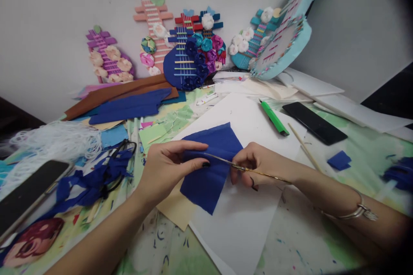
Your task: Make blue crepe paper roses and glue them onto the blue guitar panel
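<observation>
A square of dark blue crepe paper (206,189) lies over white sheets in front of me. The fingers and thumb of my left hand (167,161) are closed on a raised fold of this paper near its upper part. My right hand (253,165) grips slim scissors (264,174) with gold handles, seen edge-on. Their narrow metal blades point left and lie along the fold, with the tip close to my left thumb. Whether the blades are apart cannot be made out from this angle.
White sheets (238,236) lie underneath. A green cutter (273,117), a black phone (314,122), a thin wooden stick (303,146) and a blue scrap (338,160) are at right. Blue strips (87,184) and white cord (61,142) lie left. Guitar-shaped decorations (180,62) lean against the wall.
</observation>
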`<state>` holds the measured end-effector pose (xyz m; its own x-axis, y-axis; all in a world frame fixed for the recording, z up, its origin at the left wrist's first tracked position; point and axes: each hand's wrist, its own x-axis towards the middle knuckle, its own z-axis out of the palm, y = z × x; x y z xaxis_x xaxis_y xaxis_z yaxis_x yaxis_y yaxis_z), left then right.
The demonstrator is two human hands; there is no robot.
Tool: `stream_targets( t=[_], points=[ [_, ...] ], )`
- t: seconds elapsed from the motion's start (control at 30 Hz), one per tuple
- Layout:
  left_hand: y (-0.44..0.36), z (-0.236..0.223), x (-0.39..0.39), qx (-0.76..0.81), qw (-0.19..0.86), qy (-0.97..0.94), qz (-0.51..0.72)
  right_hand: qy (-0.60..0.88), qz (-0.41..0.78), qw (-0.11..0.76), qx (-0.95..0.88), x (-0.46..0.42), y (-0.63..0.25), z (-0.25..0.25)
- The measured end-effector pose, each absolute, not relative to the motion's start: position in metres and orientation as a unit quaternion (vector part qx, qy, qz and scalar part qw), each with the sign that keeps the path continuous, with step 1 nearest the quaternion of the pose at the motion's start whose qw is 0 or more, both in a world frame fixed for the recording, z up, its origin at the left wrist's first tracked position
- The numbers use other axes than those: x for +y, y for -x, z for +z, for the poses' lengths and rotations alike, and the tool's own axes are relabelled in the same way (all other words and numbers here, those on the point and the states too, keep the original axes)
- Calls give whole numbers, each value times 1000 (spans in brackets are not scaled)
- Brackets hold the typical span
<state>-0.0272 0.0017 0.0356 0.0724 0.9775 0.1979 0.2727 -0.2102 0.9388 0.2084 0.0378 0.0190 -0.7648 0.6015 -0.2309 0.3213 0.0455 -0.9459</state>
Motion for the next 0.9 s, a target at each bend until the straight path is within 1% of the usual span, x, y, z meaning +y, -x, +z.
stream_targets(
  t=[0.3,0.7,0.9],
  points=[
    [26,34,0,468,426,-628,454,334,619,106,-703,36,-208,17],
    [21,34,-2,463,418,-651,432,335,629,101,-694,32,-206,16],
    [19,32,-1,460,415,-657,429,346,607,104,-708,32,-205,15]
  ],
)
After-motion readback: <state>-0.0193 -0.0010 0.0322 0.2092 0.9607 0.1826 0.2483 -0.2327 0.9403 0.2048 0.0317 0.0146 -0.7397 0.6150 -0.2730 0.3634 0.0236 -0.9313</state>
